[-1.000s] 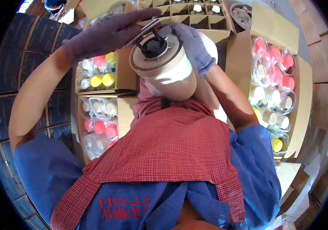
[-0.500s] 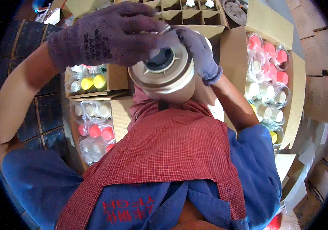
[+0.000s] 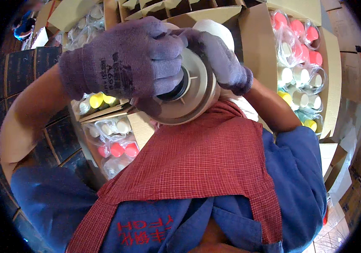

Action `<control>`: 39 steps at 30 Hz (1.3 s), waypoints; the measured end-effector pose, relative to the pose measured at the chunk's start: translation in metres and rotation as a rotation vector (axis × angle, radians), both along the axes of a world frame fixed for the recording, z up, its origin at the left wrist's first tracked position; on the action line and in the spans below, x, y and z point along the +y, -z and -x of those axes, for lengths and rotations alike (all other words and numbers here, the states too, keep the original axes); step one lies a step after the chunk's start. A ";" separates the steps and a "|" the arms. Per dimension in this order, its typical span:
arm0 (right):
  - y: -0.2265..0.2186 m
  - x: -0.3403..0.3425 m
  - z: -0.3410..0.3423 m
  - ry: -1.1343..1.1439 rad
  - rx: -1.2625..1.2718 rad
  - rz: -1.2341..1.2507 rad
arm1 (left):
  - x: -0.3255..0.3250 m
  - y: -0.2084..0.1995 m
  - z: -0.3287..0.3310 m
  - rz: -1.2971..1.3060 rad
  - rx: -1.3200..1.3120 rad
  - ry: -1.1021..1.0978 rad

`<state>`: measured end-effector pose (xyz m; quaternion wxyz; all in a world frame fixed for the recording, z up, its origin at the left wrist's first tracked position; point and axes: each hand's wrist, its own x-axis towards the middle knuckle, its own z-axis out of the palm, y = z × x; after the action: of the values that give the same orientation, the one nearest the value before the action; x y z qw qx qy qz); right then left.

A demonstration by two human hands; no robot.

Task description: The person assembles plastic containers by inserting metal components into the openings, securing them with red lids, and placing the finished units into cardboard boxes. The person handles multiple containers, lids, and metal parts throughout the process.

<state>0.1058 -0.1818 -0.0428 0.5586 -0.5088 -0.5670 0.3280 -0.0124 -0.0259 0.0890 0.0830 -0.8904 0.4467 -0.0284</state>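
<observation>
A round beige, stepped piece (image 3: 199, 82) with thin ribs and a black ring (image 3: 183, 86) in its middle stands in front of my apron. My left hand (image 3: 146, 63), in a purple-grey knit glove, lies over its far left part. The left fingers are curled together at the black ring, and what they hold is hidden. My right hand (image 3: 220, 61), gloved alike, bends around the far right rim. Its fingertips run in behind my left hand, out of sight.
On the right stands an open carton (image 3: 330, 84) of plastic-wrapped containers with red, white and yellow lids. More lidded containers (image 3: 117, 148) fill cartons on the left. A divided carton (image 3: 201, 5) stands at the far side. Dark boxes (image 3: 20, 74) are stacked at far left.
The view has shifted, so the cartons sit differently in it. My left fingers have come down closer over the black ring. The round piece has tilted slightly; my right hand stays at its rim.
</observation>
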 end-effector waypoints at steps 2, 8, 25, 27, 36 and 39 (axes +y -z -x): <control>-0.013 -0.003 0.003 0.031 -0.089 -0.041 | 0.001 0.004 0.006 -0.016 -0.016 -0.013; 0.009 0.019 0.011 0.222 -0.262 -0.163 | -0.006 0.022 0.039 0.361 0.081 -0.648; -0.003 0.005 -0.006 -0.113 0.144 -0.308 | -0.033 -0.013 0.066 0.343 0.200 -0.755; -0.001 0.001 -0.009 -0.079 0.086 -0.331 | -0.039 -0.015 0.057 0.291 0.145 -0.697; -0.009 -0.023 0.003 -0.103 0.110 -0.226 | -0.050 0.003 0.050 0.264 0.029 -0.580; -0.015 -0.040 0.013 0.001 0.014 -0.401 | -0.048 0.006 0.050 0.328 0.007 -0.615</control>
<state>0.0929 -0.2221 -0.0274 0.6528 -0.3854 -0.6169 0.2114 -0.0619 -0.0740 0.0829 -0.0583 -0.9849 0.1473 -0.0703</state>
